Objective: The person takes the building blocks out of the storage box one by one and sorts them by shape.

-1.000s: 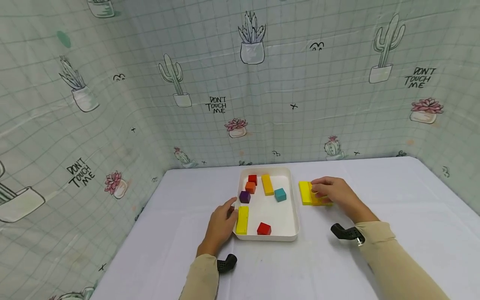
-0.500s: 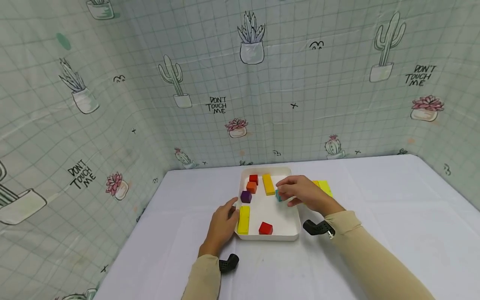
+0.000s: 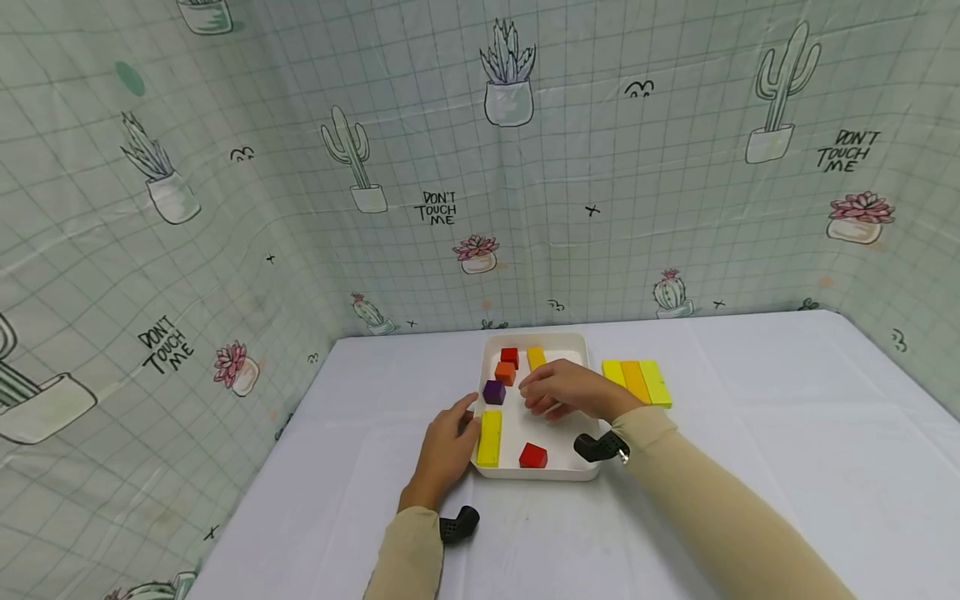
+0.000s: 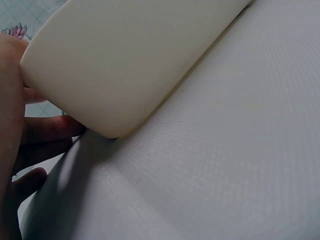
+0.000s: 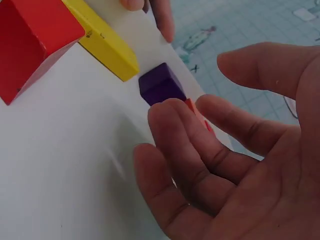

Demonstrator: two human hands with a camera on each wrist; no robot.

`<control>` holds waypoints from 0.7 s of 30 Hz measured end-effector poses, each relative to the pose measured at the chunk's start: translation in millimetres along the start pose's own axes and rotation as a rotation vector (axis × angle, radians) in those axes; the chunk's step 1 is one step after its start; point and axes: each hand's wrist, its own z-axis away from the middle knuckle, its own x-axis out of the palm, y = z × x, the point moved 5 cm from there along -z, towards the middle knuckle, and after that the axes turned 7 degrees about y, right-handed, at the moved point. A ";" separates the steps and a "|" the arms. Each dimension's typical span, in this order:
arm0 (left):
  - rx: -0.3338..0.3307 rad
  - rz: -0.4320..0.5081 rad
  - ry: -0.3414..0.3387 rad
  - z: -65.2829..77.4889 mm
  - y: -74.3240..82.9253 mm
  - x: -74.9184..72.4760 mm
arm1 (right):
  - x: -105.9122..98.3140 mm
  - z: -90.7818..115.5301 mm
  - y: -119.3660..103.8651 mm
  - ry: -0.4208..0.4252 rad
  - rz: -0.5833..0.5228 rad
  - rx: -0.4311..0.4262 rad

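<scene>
A white tray holds coloured wooden blocks. My left hand rests against the tray's left side, its fingers touching the outer wall. My right hand hovers over the tray with fingers loosely bent and nothing between them. Near its fingertips lies a purple cube. An orange cube and a red cube stand behind the purple one. A yellow block lies along the left wall, a red block near the front. Part of another yellow block shows behind my right hand.
Right of the tray, yellow and orange-yellow blocks lie side by side on the white tablecloth. A printed cactus cloth hangs behind the table and along its sides.
My right hand has left the yellow blocks at the right and moved left over the tray, covering the teal cube from the head view. My left hand stays at the tray.
</scene>
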 end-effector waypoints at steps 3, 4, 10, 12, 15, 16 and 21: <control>0.009 -0.002 0.005 -0.2 -0.2 -0.1 | 7.2 -4.6 -0.8 -0.017 0.046 0.014; 0.014 -0.003 0.006 -0.4 0.0 -0.3 | 9.7 -6.3 -1.0 -0.023 0.068 0.015; 0.015 -0.008 -0.006 -1.1 -0.7 -0.8 | 25.9 -10.2 -5.9 -0.071 0.164 0.003; 0.011 -0.013 -0.012 -1.5 -1.3 -0.9 | 29.8 -10.7 -7.3 -0.071 0.169 0.005; 0.016 -0.020 -0.009 -2.8 -0.6 -0.9 | 31.9 -11.4 -9.1 -0.059 0.172 0.007; 0.020 -0.020 -0.008 -3.1 -0.3 -1.1 | 32.7 -11.6 -9.7 -0.053 0.176 0.003; 0.037 -0.011 -0.014 -1.9 0.0 -2.5 | 40.5 -12.2 -9.4 -0.041 0.225 -0.016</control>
